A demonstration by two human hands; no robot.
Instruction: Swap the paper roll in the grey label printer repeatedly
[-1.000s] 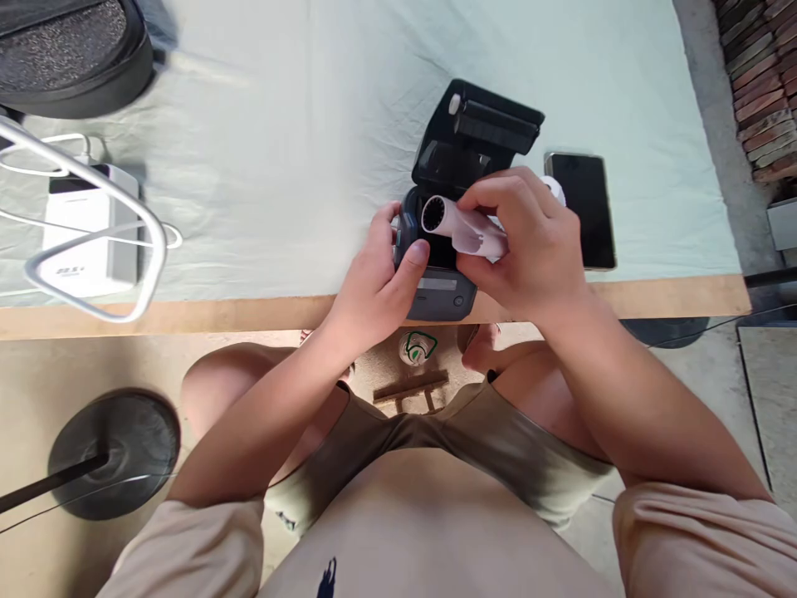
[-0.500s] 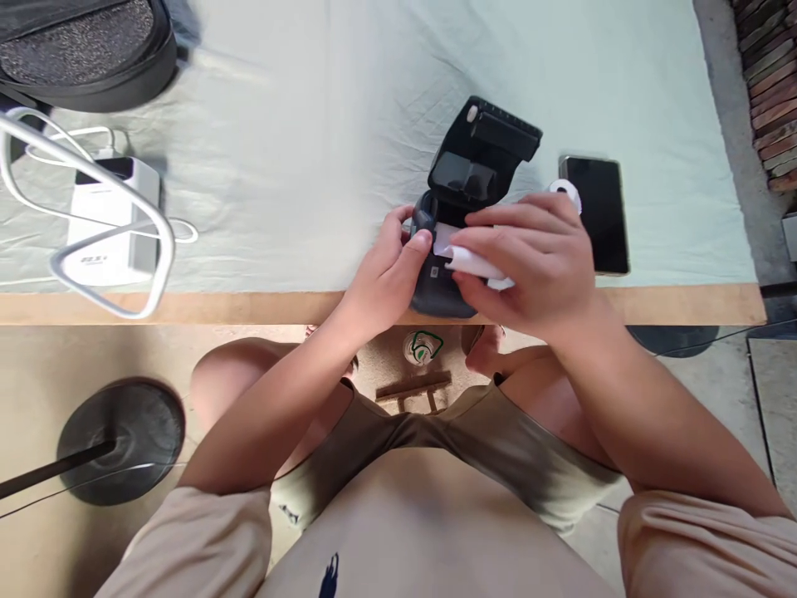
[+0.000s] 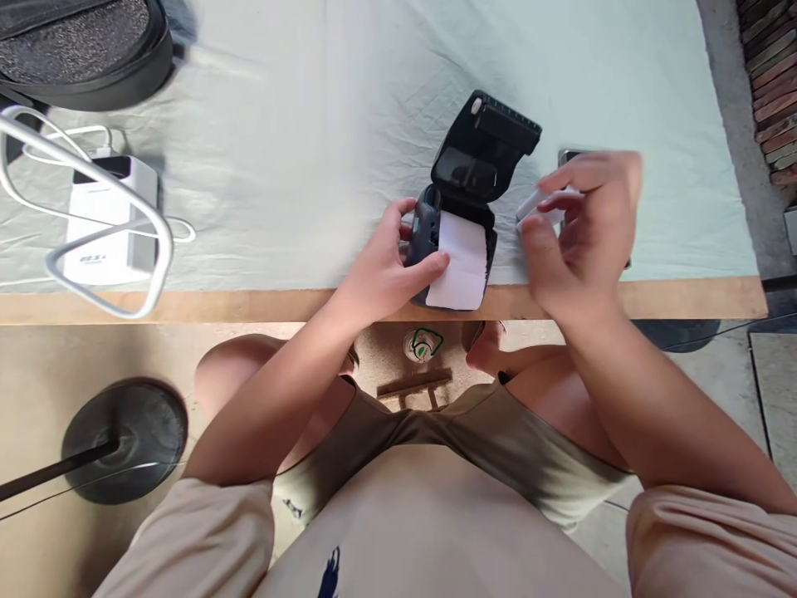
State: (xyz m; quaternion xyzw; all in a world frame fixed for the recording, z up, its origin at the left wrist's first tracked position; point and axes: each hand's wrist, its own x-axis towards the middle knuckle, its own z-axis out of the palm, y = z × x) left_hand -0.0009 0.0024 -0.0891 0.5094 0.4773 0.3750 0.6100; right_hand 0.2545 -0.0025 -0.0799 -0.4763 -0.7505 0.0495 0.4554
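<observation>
A small black label printer [image 3: 424, 226] sits at the table's front edge with its lid [image 3: 476, 162] tipped open. A white paper sheet [image 3: 464, 259] with a ragged right edge lies over its open compartment. My left hand [image 3: 387, 270] grips the printer's left side, the thumb pressing on the sheet. To the right of the printer, my right hand [image 3: 585, 224] is curled, slightly blurred, with a white paper roll [image 3: 531, 206] between thumb and fingers. The fingers partly cover the roll. Behind this hand a dark phone [image 3: 568, 156] is mostly hidden.
On the left of the cloth-covered table [image 3: 299, 166] stands a white power bank [image 3: 93, 228] with a looped white cable [image 3: 163, 257]. A black case [image 3: 93, 54] lies at the back left. The wooden table edge [image 3: 261, 305] runs in front of my knees.
My right hand has moved from the printer to the right. The paper it held there now lies flat over the compartment. My left thumb has shifted onto the sheet.
</observation>
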